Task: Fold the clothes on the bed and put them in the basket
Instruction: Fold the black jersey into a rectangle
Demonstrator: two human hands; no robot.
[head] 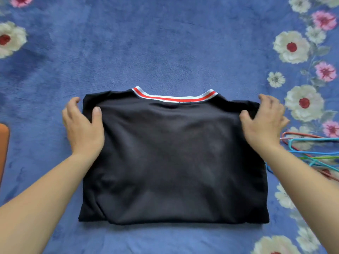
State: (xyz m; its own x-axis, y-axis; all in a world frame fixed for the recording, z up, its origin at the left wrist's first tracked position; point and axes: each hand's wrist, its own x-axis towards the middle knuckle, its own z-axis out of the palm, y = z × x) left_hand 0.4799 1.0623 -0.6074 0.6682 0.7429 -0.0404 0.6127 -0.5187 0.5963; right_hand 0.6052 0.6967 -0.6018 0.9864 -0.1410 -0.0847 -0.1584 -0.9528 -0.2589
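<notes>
Blue floral bed: black T-shirt lies flat at centre, back up, sleeves folded under, ready for the crosswise fold. Your left hand and right hand each pinch a shoulder edge, thumb on top. That grip probably serves to lift the top end over.

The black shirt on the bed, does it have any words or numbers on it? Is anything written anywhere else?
There is no text to read anywhere in this picture.
black shirt: plain dark cloth, no print shows on the side facing up.
collar: only red and white stripes, no readable label.
blanket: only a flower pattern.
hangers: plain coloured wire, no writing.
</notes>
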